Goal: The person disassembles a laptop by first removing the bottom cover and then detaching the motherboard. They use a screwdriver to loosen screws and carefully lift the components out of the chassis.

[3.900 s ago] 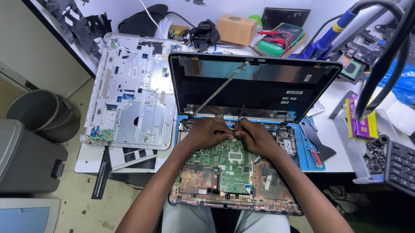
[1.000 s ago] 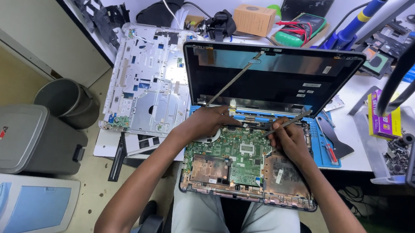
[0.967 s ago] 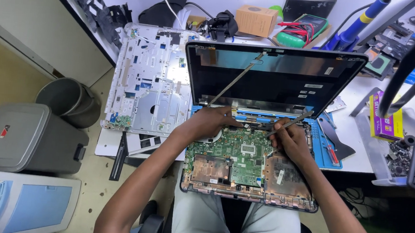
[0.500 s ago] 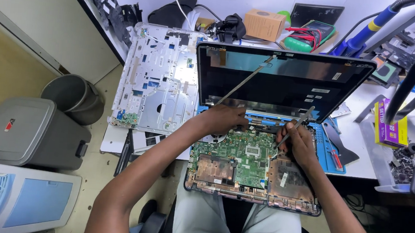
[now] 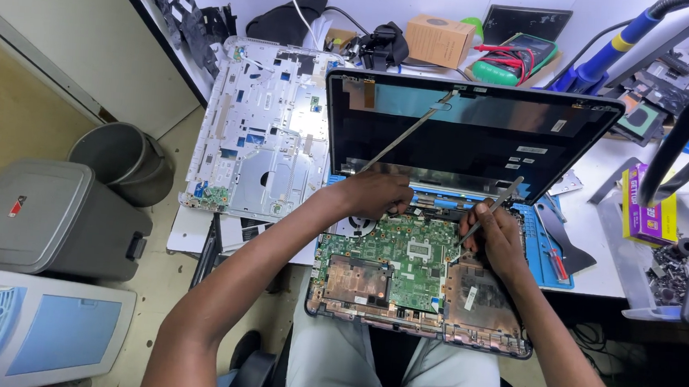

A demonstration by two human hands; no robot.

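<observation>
Hands have parted: right hand point(image 5: 495, 240) fingers pinch a thin tool point(image 5: 491, 211); left hand point(image 5: 373, 194) fingers curl on the motherboard point(image 5: 405, 260).

The opened laptop base point(image 5: 403, 280) lies before its raised screen point(image 5: 468, 138), with the detached keyboard cover point(image 5: 263, 130) left of it.

One opened laptop base with exposed green circuit board point(image 5: 404, 264); one dark screen lid point(image 5: 468, 134) standing behind it. One detached white keyboard cover point(image 5: 263, 130). Two bare hands: left hand point(image 5: 373, 194), right hand point(image 5: 492, 238). One slim metal tool point(image 5: 492, 207). One brown cardboard box point(image 5: 438, 39). Two grey bins, one round point(image 5: 122, 160), one lidded point(image 5: 48, 215).
</observation>
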